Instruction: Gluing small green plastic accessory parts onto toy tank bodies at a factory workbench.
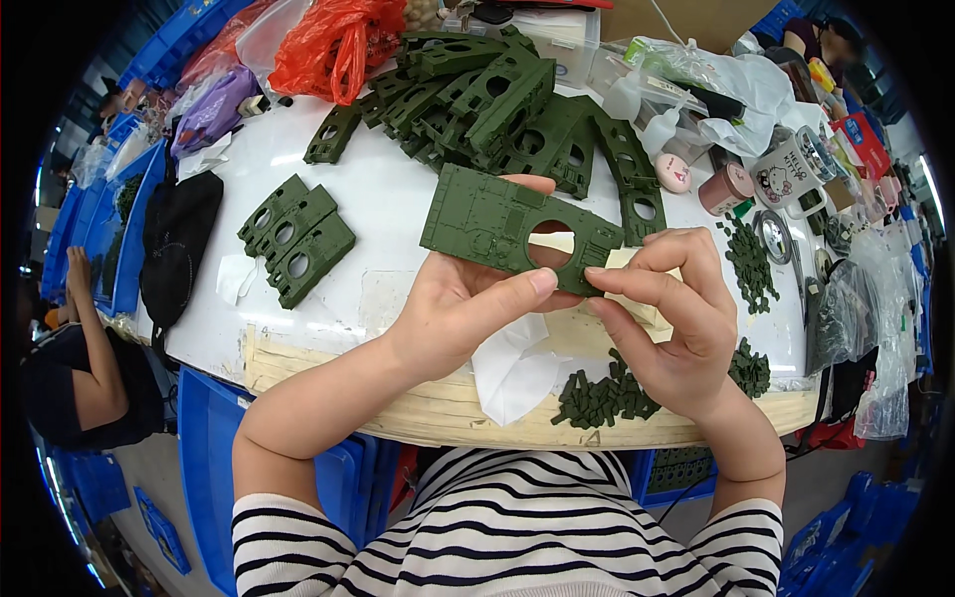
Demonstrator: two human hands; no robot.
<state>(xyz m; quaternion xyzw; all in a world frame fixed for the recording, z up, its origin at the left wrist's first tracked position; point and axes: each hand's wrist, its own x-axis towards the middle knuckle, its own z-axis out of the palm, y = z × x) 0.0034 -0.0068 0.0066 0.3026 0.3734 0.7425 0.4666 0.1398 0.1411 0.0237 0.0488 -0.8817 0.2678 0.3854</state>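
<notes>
A dark green plastic model tank hull top (476, 214) with one large round hole is raised above the table. My left hand (448, 313) grips it from below, thumb on the near edge and fingers behind. At its right end, the thumb and forefinger of my right hand (681, 328) are pinched together against the near corner. Whether a small part sits between those fingertips is hidden. Below the right hand lies a heap of small dark green pieces (602, 393). Similar hull tops (497, 99) are piled at the back, and a few more (298, 239) lie on the left.
White paper (512, 368) lies at the table's wooden front edge (418, 408). More small green pieces (751, 264) are on the right, near a mug (786, 179) and a pink jar (726, 189). A black bag (179, 249) lies left; a red plastic bag (333, 45) sits at the back.
</notes>
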